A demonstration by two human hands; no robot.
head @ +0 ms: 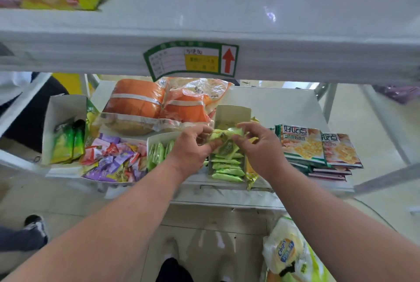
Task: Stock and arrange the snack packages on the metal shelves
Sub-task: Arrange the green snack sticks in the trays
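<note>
Both hands meet over the lower shelf's front edge. Left hand (pixel 193 145) curls its fingers round one end of a light-green snack packet (pixel 221 134); right hand (pixel 259 145) pinches the other end of the same small bunch, thumb on top. Packet held just above an open carton (pixel 231 113), directly beneath the hands, with more green packets (pixel 227 166) stacked flat in it. Yellow foil packets (pixel 251 172) wedged beside that carton, under the right wrist.

Left of the left hand: a second open box of green sachets (pixel 159 152) standing on edge, then a loose heap of purple and red wrapped sweets (pixel 113 159), then a tall white carton (pixel 61 120) with green-yellow packs inside. Beyond the hands: two orange bread bags (pixel 163 104). Right of the right hand: stacked biscuit packs (pixel 318 147) with Chinese print.

Lower shelf (pixel 284 104) white metal. Upper shelf (pixel 204 31) overhead, price label with red arrow (pixel 193 60) on its front lip. Chips bag (pixel 286 252) on the floor below the right forearm.
</note>
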